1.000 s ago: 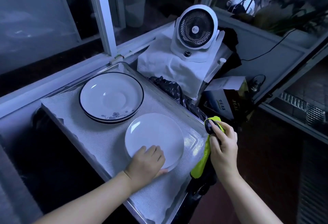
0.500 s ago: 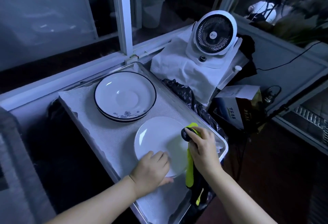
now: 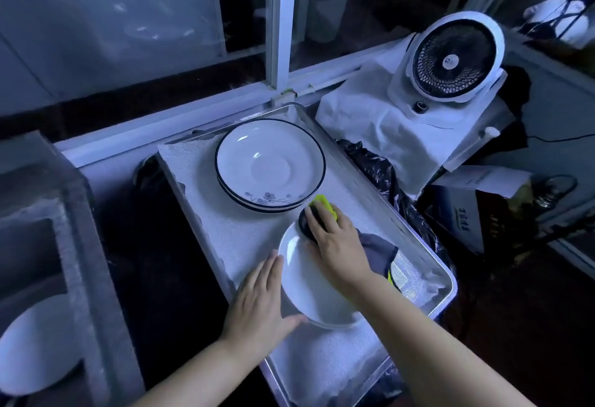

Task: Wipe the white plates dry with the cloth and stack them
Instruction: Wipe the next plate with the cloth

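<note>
Gripping the cloth [image 3: 325, 204], the right hand [image 3: 338, 245] has reached the white plate [image 3: 306, 290]; keep the flat left hand [image 3: 260, 300] bracing, wipe inward.

plate [image 3: 306, 284]: plain white, no pattern
stacked plates [image 3: 270, 162]: white, thin dark rim line, grey-blue flower sprig near front edge
cloth [image 3: 323, 204]: yellow-green and dark grey
tray [image 3: 450, 290]: silver, white woven liner
fan [image 3: 450, 62]: white, black grille

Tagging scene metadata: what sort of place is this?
Probably a home balcony or utility nook used for drying dishes: window frame right behind, a lined metal tray of plates, and a small fan on a draped box.
</note>
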A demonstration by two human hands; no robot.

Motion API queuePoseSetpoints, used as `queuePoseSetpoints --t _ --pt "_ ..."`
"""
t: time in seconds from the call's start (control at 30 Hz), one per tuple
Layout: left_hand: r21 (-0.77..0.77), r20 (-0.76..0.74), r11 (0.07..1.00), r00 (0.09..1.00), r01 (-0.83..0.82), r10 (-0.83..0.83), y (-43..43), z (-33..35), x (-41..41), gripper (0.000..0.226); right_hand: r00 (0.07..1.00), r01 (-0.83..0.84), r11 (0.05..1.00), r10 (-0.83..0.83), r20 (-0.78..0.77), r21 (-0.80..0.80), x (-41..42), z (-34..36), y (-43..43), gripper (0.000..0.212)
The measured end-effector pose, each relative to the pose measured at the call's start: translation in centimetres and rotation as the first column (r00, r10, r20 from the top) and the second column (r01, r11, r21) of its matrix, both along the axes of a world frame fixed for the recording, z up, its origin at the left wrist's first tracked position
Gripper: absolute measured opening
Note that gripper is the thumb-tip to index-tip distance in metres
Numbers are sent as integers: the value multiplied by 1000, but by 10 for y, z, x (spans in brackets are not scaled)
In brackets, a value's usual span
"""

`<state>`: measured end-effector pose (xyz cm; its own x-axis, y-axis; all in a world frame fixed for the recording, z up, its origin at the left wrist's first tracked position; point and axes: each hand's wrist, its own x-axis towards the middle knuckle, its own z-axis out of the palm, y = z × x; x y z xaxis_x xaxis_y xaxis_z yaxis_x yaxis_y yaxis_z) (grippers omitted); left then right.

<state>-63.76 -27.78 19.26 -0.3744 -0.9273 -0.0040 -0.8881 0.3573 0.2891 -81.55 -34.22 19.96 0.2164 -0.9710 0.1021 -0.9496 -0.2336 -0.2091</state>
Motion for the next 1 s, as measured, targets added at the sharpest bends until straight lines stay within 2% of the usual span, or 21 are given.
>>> queuePoseSetpoints --t 0.17,0.3,0.4,0.53,0.67,0.8,0.9,1.0 --pt "-35 -96 998 994 -57 54 3 -5 1 121 966 -249 965 253 45 -77 17 -6 17 46" --pt "-159 -165 980 982 -122 95 6 -9 2 111 941 -307 947 316 123 -93 18 -10 49 38" --pt "-208 -157 970 983 -124 92 7 -10 2 110 926 -356 933 360 109 -61 6 -7 72 37" --pt "-162 -145 983 987 -92 68 10 -7 2 109 944 -329 938 327 -35 -112 -3 8 101 44" --pt "-128 -168 990 985 -54 32 14 4 18 97 959 -262 951 238 -152 -162 1 23 116 42" --pt "-133 -266 983 960 -124 85 19 17 73 76 986 -154 965 136 -99 -211 32 51 119 37" --pt "-95 -311 972 933 -217 178 28 24 138 60 988 -152 948 153 -16 -280 86 77 111 31" --pt "36 -307 935 887 -353 346 41 26 217 46 979 -137 924 180 90 -358 166 96 99 32"
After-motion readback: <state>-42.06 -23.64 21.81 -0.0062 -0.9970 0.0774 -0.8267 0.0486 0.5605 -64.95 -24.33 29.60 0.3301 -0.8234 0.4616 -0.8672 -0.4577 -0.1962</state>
